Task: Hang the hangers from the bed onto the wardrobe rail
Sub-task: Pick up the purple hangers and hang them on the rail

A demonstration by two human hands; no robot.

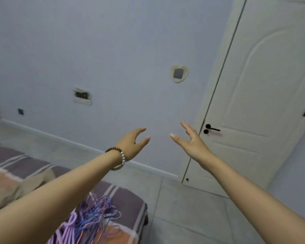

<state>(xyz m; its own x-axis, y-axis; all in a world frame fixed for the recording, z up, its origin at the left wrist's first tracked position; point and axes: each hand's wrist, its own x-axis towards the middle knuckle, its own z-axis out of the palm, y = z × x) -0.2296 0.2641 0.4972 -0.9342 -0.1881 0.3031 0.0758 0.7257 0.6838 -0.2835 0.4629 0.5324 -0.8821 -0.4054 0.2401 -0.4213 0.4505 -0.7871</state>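
A pile of thin purple, blue and pink hangers (88, 215) lies on the striped bed (127, 196) at the lower left, partly hidden under my left forearm. My left hand (132, 143), with a bead bracelet on the wrist, is stretched forward in the air with relaxed fingers and holds nothing. My right hand (192, 140) is also held out, fingers straight and spread, empty. Both hands hover well above and beyond the hangers, in front of the wall. No wardrobe or rail is in view.
A cream door (253, 103) with a black handle (212, 129) stands shut at the right. The pale wall (113, 50) has open socket holes. Grey tiled floor (183, 208) runs between bed and door. A beige cloth (25, 187) lies on the bed.
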